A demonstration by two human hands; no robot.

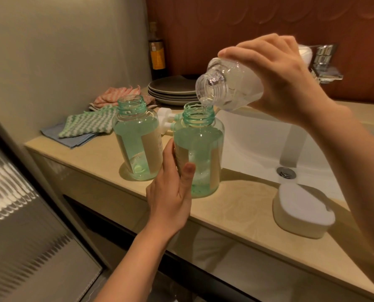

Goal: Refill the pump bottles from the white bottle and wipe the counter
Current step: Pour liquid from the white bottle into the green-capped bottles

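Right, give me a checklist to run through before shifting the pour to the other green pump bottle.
1. Frosted white bottle held firmly in the right hand: ok.
2. Its mouth over the neck of the right-hand translucent green bottle: ok.
3. Left hand steadying that green bottle: ok.
4. Second translucent green bottle uncapped, upright on the beige counter: ok.
5. Liquid left in the white bottle: cannot tell.
6. Striped green cloth lying ready for wiping: ok.

One head-worn wide-angle view, looking forward and down, close over the counter (236, 205) edge, angled toward the sink (257, 144).
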